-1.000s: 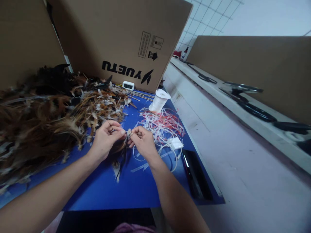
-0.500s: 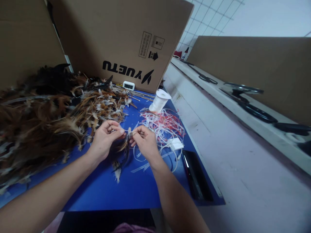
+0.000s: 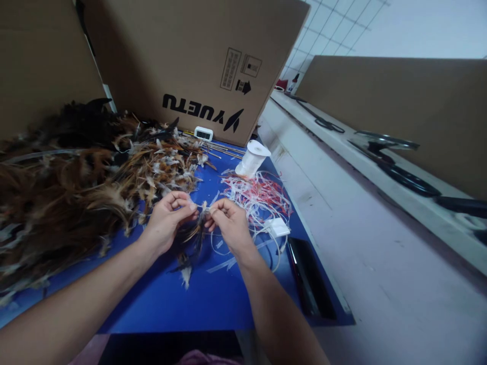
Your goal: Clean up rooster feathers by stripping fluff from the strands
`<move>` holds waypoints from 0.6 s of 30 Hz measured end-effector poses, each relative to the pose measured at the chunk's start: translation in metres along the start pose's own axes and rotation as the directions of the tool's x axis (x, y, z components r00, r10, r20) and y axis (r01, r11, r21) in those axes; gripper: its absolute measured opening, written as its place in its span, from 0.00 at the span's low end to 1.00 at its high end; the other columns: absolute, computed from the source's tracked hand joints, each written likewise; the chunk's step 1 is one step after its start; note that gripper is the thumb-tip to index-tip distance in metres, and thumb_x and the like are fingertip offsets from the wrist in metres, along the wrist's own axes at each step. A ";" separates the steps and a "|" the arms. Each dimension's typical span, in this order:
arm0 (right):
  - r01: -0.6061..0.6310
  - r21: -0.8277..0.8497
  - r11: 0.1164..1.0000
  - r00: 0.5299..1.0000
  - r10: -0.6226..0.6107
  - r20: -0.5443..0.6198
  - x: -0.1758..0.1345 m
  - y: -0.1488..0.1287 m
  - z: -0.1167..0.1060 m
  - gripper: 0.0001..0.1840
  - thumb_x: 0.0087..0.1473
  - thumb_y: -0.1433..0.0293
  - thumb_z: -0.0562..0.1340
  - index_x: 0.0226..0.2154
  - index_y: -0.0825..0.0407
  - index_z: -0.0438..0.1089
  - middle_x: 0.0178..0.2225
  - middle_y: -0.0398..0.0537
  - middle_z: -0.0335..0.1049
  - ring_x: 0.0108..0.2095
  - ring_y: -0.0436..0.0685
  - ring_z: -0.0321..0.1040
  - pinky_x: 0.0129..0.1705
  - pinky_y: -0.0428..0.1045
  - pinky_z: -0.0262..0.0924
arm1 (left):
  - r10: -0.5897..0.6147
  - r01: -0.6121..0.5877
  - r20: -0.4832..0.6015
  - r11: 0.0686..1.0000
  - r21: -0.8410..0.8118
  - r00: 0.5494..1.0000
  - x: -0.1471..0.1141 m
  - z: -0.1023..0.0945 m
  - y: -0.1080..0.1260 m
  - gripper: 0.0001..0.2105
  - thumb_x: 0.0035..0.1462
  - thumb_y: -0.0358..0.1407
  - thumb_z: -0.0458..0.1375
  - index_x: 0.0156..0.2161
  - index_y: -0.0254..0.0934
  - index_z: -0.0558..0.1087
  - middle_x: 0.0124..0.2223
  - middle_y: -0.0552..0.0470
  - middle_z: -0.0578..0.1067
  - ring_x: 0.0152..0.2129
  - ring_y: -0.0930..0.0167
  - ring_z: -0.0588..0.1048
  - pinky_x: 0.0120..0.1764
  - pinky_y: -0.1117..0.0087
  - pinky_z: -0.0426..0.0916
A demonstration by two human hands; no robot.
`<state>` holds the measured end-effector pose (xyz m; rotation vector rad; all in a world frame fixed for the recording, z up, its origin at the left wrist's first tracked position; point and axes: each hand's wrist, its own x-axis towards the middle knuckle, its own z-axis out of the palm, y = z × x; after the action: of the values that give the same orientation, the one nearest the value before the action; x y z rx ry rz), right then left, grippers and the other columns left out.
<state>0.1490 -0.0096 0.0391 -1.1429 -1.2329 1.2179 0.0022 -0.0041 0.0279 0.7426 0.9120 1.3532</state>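
Over the blue table (image 3: 213, 309) both hands work close together. Thumb and fingers of my left hand (image 3: 171, 218) pinch a thin white string (image 3: 200, 206), closed on it. My right hand (image 3: 230, 223) is closed in a pinch on the other side, gripping the same string. Between them hangs a small dark feather bunch (image 3: 201, 228) with a pale top; whether the string is knotted round it I cannot tell. Another small feather (image 3: 185, 271), dark with a white end, lies on the table below the hands.
A large heap of brown and black feathers (image 3: 83, 192) fills the left. To the right are a white spool (image 3: 253, 158), tangled red and white strips (image 3: 262, 195), a white charger (image 3: 277, 227) and a black phone-like object (image 3: 310, 279). A cardboard box (image 3: 190, 56) stands behind.
My hands keep pinching the string, with only a slight shift of the fingers. The whole view has moved a little, so things appear slightly further right.
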 end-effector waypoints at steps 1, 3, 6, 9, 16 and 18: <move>0.000 -0.002 1.000 1.000 0.000 0.005 0.000 0.000 0.000 0.03 0.45 0.71 0.59 0.23 0.52 0.65 0.18 0.38 0.67 0.18 0.47 0.67 0.19 0.41 0.61 | -0.016 0.016 0.008 1.000 -0.002 1.000 0.000 0.000 0.000 0.18 0.37 0.30 0.70 0.35 0.36 0.70 0.25 0.58 0.73 0.21 0.77 0.73 0.28 0.76 0.71; 0.003 -0.014 1.000 1.000 -0.003 0.011 0.000 0.001 0.000 0.03 0.45 0.71 0.59 0.24 0.52 0.65 0.18 0.38 0.67 0.18 0.47 0.67 0.20 0.41 0.62 | -0.062 0.062 0.041 0.998 0.013 0.997 0.001 -0.001 0.001 0.17 0.39 0.32 0.69 0.38 0.36 0.72 0.26 0.57 0.73 0.21 0.77 0.72 0.27 0.77 0.70; 0.009 -0.045 0.999 1.000 -0.009 0.013 -0.001 0.002 -0.001 0.03 0.46 0.70 0.59 0.24 0.52 0.65 0.18 0.38 0.67 0.18 0.47 0.67 0.20 0.42 0.62 | -0.126 0.116 0.121 0.990 0.084 0.985 0.000 -0.003 0.000 0.15 0.44 0.36 0.67 0.40 0.37 0.74 0.28 0.55 0.74 0.20 0.78 0.70 0.22 0.79 0.66; 0.018 -0.071 0.997 1.000 -0.017 0.013 -0.001 0.003 -0.001 0.04 0.47 0.69 0.59 0.24 0.52 0.65 0.18 0.37 0.66 0.18 0.47 0.66 0.20 0.42 0.62 | -0.107 0.078 0.180 0.984 0.157 0.978 -0.002 -0.004 -0.003 0.13 0.45 0.38 0.67 0.38 0.37 0.75 0.28 0.55 0.73 0.18 0.79 0.68 0.20 0.80 0.61; 0.004 -0.118 0.993 0.999 0.001 0.045 -0.003 0.002 0.001 0.04 0.48 0.69 0.59 0.25 0.52 0.65 0.18 0.37 0.66 0.19 0.47 0.67 0.22 0.42 0.64 | -0.038 -0.002 0.170 0.975 0.223 0.985 -0.001 -0.004 -0.004 0.10 0.44 0.38 0.67 0.34 0.38 0.77 0.26 0.55 0.74 0.18 0.78 0.67 0.22 0.76 0.60; 0.005 -0.123 0.992 0.999 0.001 0.055 -0.004 0.002 0.002 0.04 0.48 0.69 0.60 0.25 0.52 0.66 0.17 0.37 0.65 0.19 0.47 0.67 0.22 0.42 0.64 | -0.036 -0.003 0.167 0.973 0.229 0.985 -0.001 -0.004 -0.004 0.11 0.43 0.38 0.67 0.34 0.38 0.77 0.27 0.54 0.75 0.19 0.76 0.68 0.23 0.75 0.61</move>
<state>0.1475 -0.0134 0.0373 -1.2042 -1.3657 1.1921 0.0008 -0.0058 0.0225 1.0089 0.9441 1.1614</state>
